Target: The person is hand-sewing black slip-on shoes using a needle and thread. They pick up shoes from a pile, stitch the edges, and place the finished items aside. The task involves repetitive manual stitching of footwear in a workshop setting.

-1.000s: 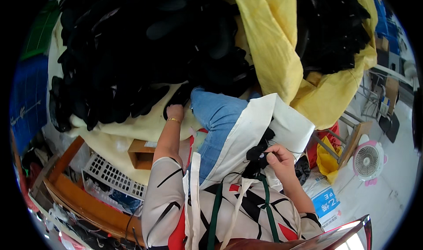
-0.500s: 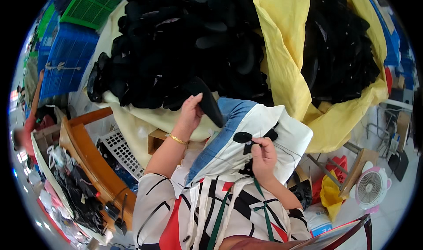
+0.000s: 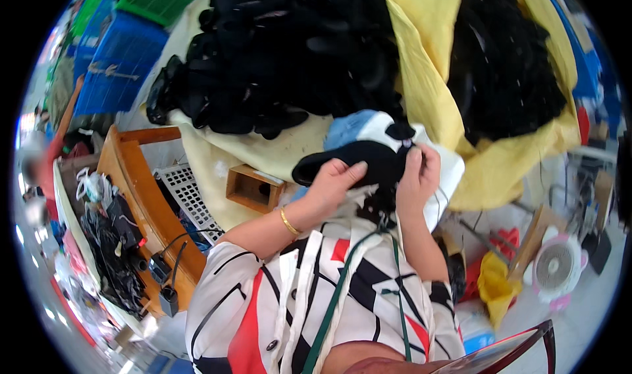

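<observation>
Over my lap, my left hand point(image 3: 332, 186) grips a soft black shoe point(image 3: 368, 163) by its near edge, thumb on top. The shoe lies tilted, with its rounded end pointing left. At its right end my right hand point(image 3: 419, 173) pinches a small black bow point(image 3: 400, 133) with a pale shiny centre. The bow is right against the shoe; whether the two are joined, I cannot tell. Under both lies a white cloth point(image 3: 442, 166) over blue denim on my lap. Some dark pieces below the shoe are blurred.
A big heap of black shoes point(image 3: 283, 58) fills the far side, with another in a yellow sack point(image 3: 428, 64) at right. A wooden box point(image 3: 253, 188) and a wooden frame point(image 3: 135, 222) stand at left. A white fan point(image 3: 555, 268) is at right. Another person's arm point(image 3: 69, 117) shows far left.
My left hand has brought the shoe down and right to meet my right hand. My right hand has risen with the bow. The whole view has shifted slightly.
</observation>
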The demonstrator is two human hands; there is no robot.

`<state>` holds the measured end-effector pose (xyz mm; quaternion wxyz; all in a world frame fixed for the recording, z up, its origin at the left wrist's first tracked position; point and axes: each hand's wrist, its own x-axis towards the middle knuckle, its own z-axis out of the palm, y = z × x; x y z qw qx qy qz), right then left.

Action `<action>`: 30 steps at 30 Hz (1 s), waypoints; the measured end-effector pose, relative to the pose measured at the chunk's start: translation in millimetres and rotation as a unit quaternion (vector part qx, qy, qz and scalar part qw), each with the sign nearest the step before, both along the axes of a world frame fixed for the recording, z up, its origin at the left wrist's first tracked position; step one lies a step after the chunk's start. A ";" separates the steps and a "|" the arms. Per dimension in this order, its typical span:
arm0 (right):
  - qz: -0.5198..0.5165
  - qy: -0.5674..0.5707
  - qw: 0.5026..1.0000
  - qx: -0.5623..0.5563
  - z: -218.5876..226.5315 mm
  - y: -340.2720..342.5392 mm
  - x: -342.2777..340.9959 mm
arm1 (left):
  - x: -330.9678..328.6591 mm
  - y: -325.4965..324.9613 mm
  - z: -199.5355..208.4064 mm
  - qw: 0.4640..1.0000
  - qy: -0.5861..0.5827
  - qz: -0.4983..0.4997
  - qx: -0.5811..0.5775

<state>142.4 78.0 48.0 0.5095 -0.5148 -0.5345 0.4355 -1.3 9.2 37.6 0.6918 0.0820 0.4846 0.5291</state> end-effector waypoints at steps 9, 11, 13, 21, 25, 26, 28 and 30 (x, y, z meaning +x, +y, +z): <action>0.233 -0.093 0.966 -0.062 -31.3 -57.8 13.3 | 11.1 -16.1 -17.8 0.999 -0.036 0.019 -0.016; 0.278 -0.136 0.949 -0.055 -29.7 -56.5 22.5 | 11.7 -9.6 -19.3 0.994 -0.031 0.048 -0.096; 0.240 -0.125 0.960 -0.071 -29.0 -56.2 27.1 | 10.8 -6.3 -20.6 0.990 -0.038 0.075 -0.111; 0.217 -0.074 0.941 -0.247 -23.1 -30.4 32.7 | 17.4 -1.7 -28.8 0.993 -0.014 0.079 -0.092; 0.223 -0.137 0.942 -0.210 -18.9 -23.7 26.6 | 16.4 -0.9 -33.2 0.992 -0.007 0.075 -0.102; 0.223 -0.151 0.945 -0.186 -21.5 -23.4 26.2 | 16.4 -0.9 -33.7 0.992 -0.008 0.075 -0.101; 0.222 -0.155 0.949 -0.164 -27.8 -23.1 25.9 | 16.5 -1.1 -34.7 0.992 -0.010 0.076 -0.099; 0.226 -0.161 0.948 -0.158 -29.9 -22.6 25.9 | 16.6 -0.6 -35.1 0.992 -0.007 0.075 -0.098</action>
